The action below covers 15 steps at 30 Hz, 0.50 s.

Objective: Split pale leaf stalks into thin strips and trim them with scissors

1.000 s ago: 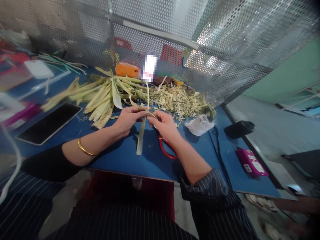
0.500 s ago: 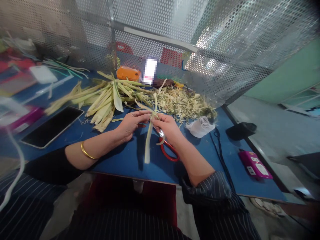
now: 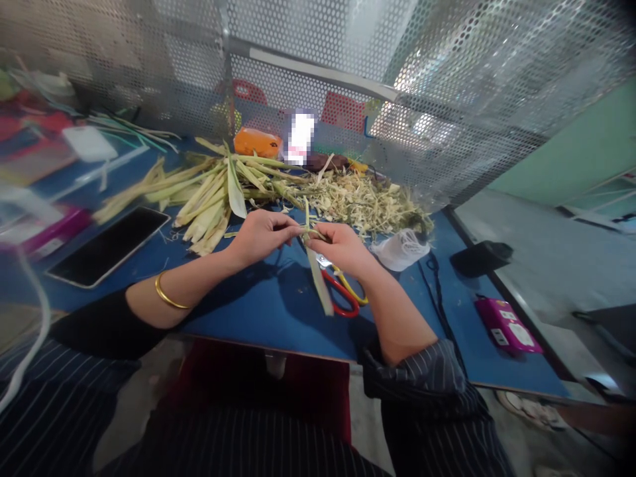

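While left hand point(image 3: 262, 236) and right hand point(image 3: 345, 249) pinch crossed leaf strips point(image 3: 320, 283), I log: apparent folding, next move wanting a steady pinch.

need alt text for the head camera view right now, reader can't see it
A person's left hand and right hand pinch pale plant strips above a blue table, one strip hanging down. Red-and-yellow-handled scissors lie beneath. Farther back are a bundle of long pale leaves and a heap of shredded scraps.
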Each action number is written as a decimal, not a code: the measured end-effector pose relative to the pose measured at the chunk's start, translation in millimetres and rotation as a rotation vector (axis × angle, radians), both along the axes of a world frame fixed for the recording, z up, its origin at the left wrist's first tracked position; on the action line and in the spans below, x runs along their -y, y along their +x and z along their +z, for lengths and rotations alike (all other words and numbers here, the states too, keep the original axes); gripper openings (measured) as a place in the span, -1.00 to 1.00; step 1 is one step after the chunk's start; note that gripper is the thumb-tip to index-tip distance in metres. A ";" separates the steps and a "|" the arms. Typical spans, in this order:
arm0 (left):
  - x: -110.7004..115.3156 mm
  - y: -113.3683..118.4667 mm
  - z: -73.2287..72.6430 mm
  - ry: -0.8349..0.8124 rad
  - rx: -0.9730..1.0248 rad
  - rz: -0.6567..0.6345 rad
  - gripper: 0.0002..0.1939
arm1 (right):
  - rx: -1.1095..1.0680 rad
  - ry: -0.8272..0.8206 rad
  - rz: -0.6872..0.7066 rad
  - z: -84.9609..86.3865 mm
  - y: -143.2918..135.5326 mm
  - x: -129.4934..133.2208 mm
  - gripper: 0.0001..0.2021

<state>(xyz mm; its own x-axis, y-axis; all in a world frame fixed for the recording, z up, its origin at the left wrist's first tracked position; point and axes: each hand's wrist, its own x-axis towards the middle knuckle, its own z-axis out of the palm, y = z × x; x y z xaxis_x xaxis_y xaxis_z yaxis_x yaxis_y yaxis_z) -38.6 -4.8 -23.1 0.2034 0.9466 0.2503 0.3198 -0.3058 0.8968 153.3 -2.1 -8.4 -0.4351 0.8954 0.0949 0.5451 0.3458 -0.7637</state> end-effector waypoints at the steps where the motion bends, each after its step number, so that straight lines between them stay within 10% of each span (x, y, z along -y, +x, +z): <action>1: 1.1 1.3 -0.7 -0.039 0.037 -0.007 -0.77 | 0.003 0.013 -0.023 1.8 1.2 -0.3 -0.78; 15: 6.5 1.8 1.5 -0.512 0.281 -0.146 -0.68 | 0.182 0.169 0.177 5.2 3.4 5.4 -0.83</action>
